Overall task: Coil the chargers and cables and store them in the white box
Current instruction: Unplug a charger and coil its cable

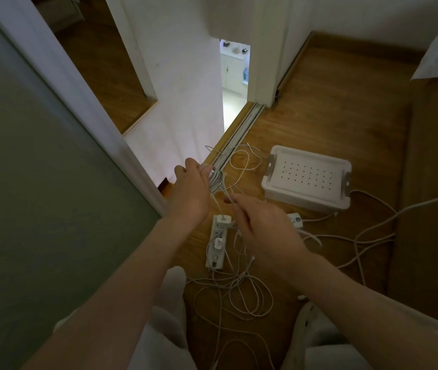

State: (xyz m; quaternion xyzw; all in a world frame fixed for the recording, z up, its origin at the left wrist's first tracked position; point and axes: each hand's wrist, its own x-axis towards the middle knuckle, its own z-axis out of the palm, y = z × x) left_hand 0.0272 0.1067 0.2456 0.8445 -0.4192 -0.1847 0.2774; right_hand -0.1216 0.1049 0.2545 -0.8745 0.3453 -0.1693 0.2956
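Tangled cables (239,295) by knees (171,284); left hand (190,190) grips coil (215,180); right hand (266,233) grip unclear; power strip (216,244) beneath, white box (306,202) beyond.

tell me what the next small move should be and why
Probably the right hand should pull the white charger out of the power strip: the coil gripped by the left hand is tethered to it by a short strand, so little is left to wrap.
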